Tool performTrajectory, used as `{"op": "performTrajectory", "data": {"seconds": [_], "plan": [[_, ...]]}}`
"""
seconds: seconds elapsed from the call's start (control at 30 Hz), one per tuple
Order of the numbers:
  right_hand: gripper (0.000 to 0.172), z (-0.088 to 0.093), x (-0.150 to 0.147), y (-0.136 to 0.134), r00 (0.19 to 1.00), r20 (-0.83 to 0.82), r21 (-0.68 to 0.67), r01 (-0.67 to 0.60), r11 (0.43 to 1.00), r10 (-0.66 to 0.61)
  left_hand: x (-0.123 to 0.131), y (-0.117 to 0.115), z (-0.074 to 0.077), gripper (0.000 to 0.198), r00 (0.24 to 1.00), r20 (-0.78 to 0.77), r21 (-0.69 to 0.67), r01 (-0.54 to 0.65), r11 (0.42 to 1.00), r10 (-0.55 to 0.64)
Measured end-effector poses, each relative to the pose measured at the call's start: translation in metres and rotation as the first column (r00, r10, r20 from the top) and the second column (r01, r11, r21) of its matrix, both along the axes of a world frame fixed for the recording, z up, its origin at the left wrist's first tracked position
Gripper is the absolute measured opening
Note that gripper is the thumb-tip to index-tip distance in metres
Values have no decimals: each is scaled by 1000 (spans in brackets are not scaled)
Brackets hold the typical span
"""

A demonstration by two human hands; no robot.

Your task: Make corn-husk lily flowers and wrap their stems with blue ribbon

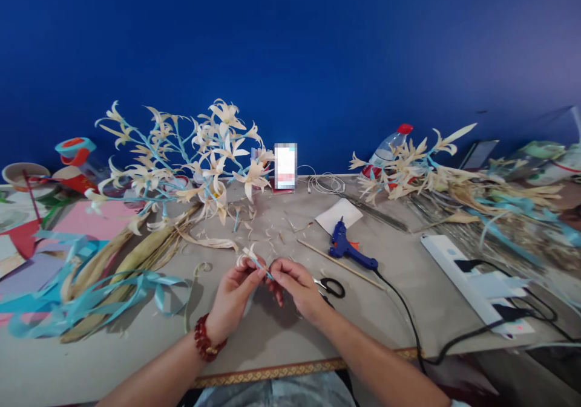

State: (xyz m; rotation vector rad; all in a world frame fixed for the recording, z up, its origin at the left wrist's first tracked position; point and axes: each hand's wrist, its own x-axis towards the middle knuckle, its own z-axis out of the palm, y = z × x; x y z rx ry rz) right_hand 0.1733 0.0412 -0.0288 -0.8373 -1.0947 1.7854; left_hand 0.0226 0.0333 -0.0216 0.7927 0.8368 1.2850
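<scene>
Close to the table's front edge, my left hand (238, 289) pinches a small cream-coloured artificial flower (247, 253) by its blue-wrapped stem. My right hand (295, 283) meets it there, thumb and fingertips closed on the lower end of the same stem. The petals point up and away from me, above the left fingers. Black-handled scissors (333, 286) lie just right of my right hand, their blades partly hidden behind it. Left of my hands is a curled, pale green husk strip (187, 292).
A blue glue gun (351, 247) lies beside a thin wooden stick (340, 263); its cord runs toward a white power strip (467, 289). Flower branches (181, 147) stand at back left, near a phone (285, 166). Blue ribbon (136, 289) and dried husks (149, 253) lie left.
</scene>
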Motion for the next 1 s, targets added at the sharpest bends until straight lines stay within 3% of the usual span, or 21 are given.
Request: {"op": "performTrajectory", "data": {"seconds": [0.57, 0.73, 0.83, 1.0], "plan": [[37, 0, 0, 3, 999, 43, -23, 4, 1000, -3, -4, 1, -8, 8, 995, -96, 46, 8, 999, -4], [45, -5, -1, 4, 988, 151, 49, 26, 998, -33, -4, 2, -6, 11, 991, -132, 45, -19, 999, 24], [41, -3, -1, 4, 978, 198, 118, 47, 992, -70, -3, 4, -4, 11, 989, -141, 51, -29, 998, 36], [43, -1, 1, 6, 965, 263, 155, -34, 987, -7, -4, 5, -3, 11, 989, -149, 66, -3, 998, 13]]}}
